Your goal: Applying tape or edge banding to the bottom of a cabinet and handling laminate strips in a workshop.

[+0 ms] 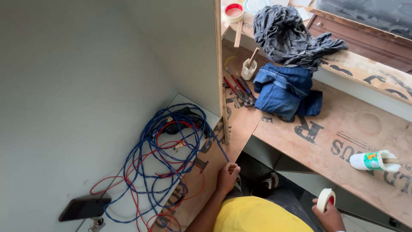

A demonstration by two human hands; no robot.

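Note:
My left hand [226, 176] rests on the edge of a plywood board [240, 124] and pinches the end of a blue wire [216, 144]. That wire runs back to a tangled heap of blue and red wires [161, 159] on a white surface. My right hand [328, 210] is low at the right and holds a roll of masking tape [325, 199] with a red core. A yellow shirt fills the bottom middle of the view.
A dark phone [84, 207] lies by the wires. Red-handled pliers [237, 89], a white cup with a stick [249, 68], folded jeans [285, 90], a grey cloth [287, 34], another tape roll [234, 12] and a tipped white bottle [372, 160] sit on the boards. An upright panel [219, 64] divides the space.

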